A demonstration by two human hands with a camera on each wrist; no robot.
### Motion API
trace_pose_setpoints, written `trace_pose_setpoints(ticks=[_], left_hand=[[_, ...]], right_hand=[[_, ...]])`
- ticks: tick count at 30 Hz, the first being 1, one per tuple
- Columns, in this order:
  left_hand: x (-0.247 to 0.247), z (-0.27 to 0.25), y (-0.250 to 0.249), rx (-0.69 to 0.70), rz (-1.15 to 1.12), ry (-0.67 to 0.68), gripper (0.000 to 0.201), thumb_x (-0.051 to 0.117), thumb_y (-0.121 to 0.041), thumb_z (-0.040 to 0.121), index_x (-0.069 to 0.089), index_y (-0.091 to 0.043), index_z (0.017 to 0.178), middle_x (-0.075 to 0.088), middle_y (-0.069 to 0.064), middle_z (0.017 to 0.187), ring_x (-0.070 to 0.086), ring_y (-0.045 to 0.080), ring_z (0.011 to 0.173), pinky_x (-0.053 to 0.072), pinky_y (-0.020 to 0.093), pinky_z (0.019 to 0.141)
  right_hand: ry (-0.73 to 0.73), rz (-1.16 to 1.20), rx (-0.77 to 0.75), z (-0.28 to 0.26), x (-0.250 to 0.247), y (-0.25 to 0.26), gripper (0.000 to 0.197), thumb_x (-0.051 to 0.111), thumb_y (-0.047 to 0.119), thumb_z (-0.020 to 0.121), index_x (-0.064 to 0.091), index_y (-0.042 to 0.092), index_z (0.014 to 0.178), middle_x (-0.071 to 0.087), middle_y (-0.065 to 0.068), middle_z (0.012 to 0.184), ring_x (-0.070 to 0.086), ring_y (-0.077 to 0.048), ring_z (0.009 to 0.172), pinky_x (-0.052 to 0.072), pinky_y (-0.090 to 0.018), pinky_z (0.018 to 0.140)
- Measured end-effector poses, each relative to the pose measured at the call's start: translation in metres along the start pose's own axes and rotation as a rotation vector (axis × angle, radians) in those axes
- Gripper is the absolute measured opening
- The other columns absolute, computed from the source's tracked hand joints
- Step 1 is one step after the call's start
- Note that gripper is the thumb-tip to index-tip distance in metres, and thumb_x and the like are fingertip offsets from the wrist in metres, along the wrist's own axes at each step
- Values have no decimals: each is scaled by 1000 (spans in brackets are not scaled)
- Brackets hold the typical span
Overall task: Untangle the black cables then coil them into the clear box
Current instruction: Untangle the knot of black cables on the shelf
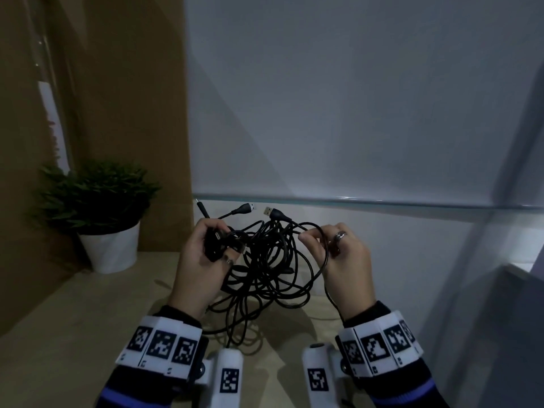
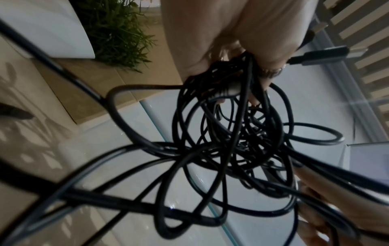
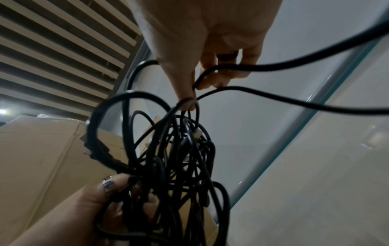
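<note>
A tangle of black cables (image 1: 270, 266) hangs between my two hands, its lower loops trailing onto the wooden table (image 1: 73, 325). My left hand (image 1: 219, 245) grips a bunch of strands and plugs at the tangle's upper left. My right hand (image 1: 312, 237) pinches a single loop at the upper right, seen between thumb and finger in the right wrist view (image 3: 189, 94). Two USB plugs (image 1: 250, 207) stick up above the bundle. The clear box (image 1: 353, 200), with a greenish rim, stands just behind the cables. The left wrist view shows the knot (image 2: 231, 133) beneath my fist (image 2: 221, 50).
A green plant in a white pot (image 1: 113, 248) stands at the left of the table. Brown cardboard (image 1: 123, 113) rises behind it. A pale panel (image 1: 524, 284) sits at the right edge. The marker-covered wrist cameras (image 1: 232, 378) fill the near foreground.
</note>
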State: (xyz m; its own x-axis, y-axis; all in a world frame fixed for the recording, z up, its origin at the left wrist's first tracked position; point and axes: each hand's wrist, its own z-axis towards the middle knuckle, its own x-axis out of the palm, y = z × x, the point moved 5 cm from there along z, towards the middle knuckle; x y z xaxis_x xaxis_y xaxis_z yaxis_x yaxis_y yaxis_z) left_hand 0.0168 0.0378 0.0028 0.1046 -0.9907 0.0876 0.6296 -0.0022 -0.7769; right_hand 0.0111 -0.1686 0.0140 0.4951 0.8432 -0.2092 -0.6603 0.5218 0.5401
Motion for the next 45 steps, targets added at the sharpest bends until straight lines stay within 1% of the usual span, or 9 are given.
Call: trace_pose_setpoints(ticks=[5, 11, 21, 24, 29, 31, 34, 40, 45], left_hand=[[3, -1, 2, -30, -34, 22, 31, 56, 14, 82, 48, -16, 82, 50, 4, 85, 54, 6, 72, 46, 10, 66], [3, -1, 6, -177, -179, -32, 23, 59, 5, 83, 54, -17, 85, 57, 9, 88, 56, 25, 87, 45, 45, 84], [5, -2, 14, -361, -273, -66, 25, 53, 1, 88, 56, -24, 87, 61, 3, 95, 60, 14, 78, 46, 23, 50], [5, -2, 15, -373, -295, -67, 25, 51, 2, 88, 56, -22, 87, 58, 4, 93, 59, 16, 80, 46, 27, 55], [6, -3, 15, -421, -434, -67, 25, 46, 3, 89, 55, -20, 84, 56, -2, 76, 58, 7, 56, 44, 19, 45], [3, -2, 18, -457, -412, -110, 22, 48, 3, 88, 56, -17, 86, 61, -1, 68, 61, 9, 53, 48, 19, 45], [-3, 1, 27, -541, -389, -150, 23, 50, 4, 85, 54, -17, 95, 61, 6, 77, 61, 16, 59, 50, 25, 49], [-4, 0, 52, -539, 98, 56, 30, 62, -18, 85, 48, -37, 104, 49, 9, 125, 51, 25, 110, 45, 42, 93], [-21, 6, 26, -224, 498, -56, 45, 76, -32, 69, 47, -62, 87, 31, -9, 121, 41, 18, 120, 36, 46, 105]], right_hand=[[111, 193, -19, -2, 12, 8, 44, 47, 7, 86, 61, 46, 75, 63, -15, 84, 61, -13, 79, 44, -16, 70], [171, 70, -107, -2, 10, 14, 11, 50, 17, 91, 52, 28, 93, 62, 2, 91, 61, -7, 85, 47, -18, 77], [474, -139, -255, 30, 4, 26, 7, 68, 11, 83, 71, 5, 84, 46, 22, 78, 52, 15, 75, 36, -3, 69], [672, -175, -259, 36, 9, 32, 9, 66, 11, 85, 71, 3, 88, 48, 18, 79, 53, 4, 71, 39, -8, 68], [888, -178, -248, 15, 37, 36, 29, 56, 30, 84, 67, 4, 76, 59, -13, 84, 59, -28, 75, 50, -41, 69], [911, -138, -97, 7, 48, 24, 38, 57, 34, 82, 65, -3, 79, 58, -16, 86, 58, -30, 78, 50, -41, 71], [1003, -114, 218, -5, 48, -1, 18, 56, 8, 90, 62, 3, 105, 49, 7, 78, 50, -15, 77, 41, -14, 67], [807, 397, 737, -33, 44, -28, 24, 71, 16, 77, 66, 24, 55, 52, 11, 57, 43, -3, 52, 31, -15, 47], [721, 668, 999, -49, 51, -34, 18, 66, 16, 77, 69, 24, 61, 49, 9, 63, 32, -3, 47, 14, -17, 44]])
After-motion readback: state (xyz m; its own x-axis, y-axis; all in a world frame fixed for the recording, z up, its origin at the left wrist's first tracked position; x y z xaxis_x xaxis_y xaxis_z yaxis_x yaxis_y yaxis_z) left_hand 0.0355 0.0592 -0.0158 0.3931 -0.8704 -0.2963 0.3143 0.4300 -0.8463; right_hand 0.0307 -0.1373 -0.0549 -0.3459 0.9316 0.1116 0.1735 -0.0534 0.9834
